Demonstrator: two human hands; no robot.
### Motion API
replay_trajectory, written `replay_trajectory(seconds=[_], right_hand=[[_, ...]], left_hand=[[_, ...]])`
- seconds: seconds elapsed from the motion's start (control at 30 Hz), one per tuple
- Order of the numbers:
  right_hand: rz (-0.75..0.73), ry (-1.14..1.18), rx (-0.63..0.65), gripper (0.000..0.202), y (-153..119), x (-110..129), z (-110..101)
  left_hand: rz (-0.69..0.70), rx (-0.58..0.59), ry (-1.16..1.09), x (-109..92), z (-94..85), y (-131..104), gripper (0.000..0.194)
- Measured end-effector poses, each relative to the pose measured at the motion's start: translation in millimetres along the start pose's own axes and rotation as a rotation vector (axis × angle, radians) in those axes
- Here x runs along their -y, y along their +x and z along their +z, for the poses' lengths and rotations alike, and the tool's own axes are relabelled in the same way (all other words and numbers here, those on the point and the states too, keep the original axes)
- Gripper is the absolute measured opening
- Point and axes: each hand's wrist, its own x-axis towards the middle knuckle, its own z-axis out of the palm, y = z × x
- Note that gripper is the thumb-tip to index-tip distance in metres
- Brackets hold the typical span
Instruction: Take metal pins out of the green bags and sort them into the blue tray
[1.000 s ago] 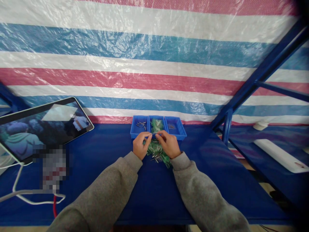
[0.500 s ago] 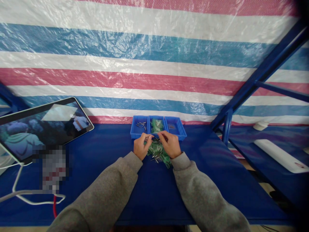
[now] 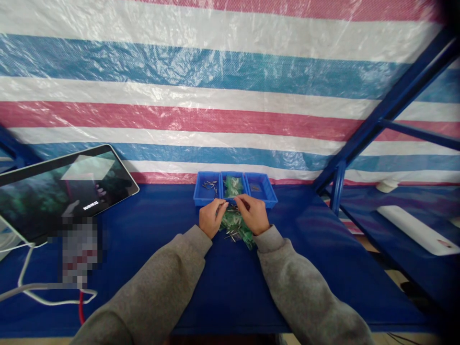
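My left hand (image 3: 211, 218) and my right hand (image 3: 254, 213) are close together over a loose pile of green-and-clear plastic packets (image 3: 233, 218). Thumb and fingers are pinched on each hand; whatever lies between the tips is too small to name. Thin metal pieces (image 3: 233, 235) are scattered at the pile's near edge. Just beyond my fingers stand three joined blue bins: the left bin (image 3: 200, 194) has thin metal pieces in it, the middle one a green-and-clear packet (image 3: 233, 185), and the right bin (image 3: 268, 189) a small flat greyish piece.
A tablet (image 3: 133, 190) playing video leans at the left, with white cables (image 3: 27, 268) and a blurred-out object (image 3: 79, 251) before it. On the right rises a blue metal frame (image 3: 362, 136); past it lies a long white object (image 3: 413, 229). Striped sheeting (image 3: 230, 117) hangs behind the blue table (image 3: 305, 268).
Both hands stay nearly where they were, still pinched, with only a slight shift of the left fingers. The picture on the tablet has changed.
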Motion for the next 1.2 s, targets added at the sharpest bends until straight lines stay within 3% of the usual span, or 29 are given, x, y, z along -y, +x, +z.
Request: replay_trajectory(seconds=[0.33, 0.67, 0.8, 1.07, 1.2], right_hand=[[0.014, -0.015, 0.01, 0.03, 0.0, 0.9, -0.9], [0.017, 0.03, 0.011, 0.028, 1.3, 5.5, -4.3], [-0.021, 0.115, 0.078, 0.025, 0.1, 10.2, -6.5], [-0.05, 0.17, 0.176, 0.016, -1.4, 11.2, -3.5], [-0.016, 0.125, 0.153, 0.015, -0.7, 7.9, -2.6]], left_hand=[[0.115, -0.038, -0.031, 5.0, 0.0, 3.0, 0.022], [-0.057, 0.02, -0.097, 7.4, 2.0, 2.1, 0.028], [-0.127, 0.044, -0.146, 6.5, 2.9, 1.4, 0.028], [-0.139, 0.027, -0.237, 5.4, 3.8, -1.0, 0.026], [-0.127, 0.014, -0.227, 3.6, 0.7, 0.1, 0.028]])
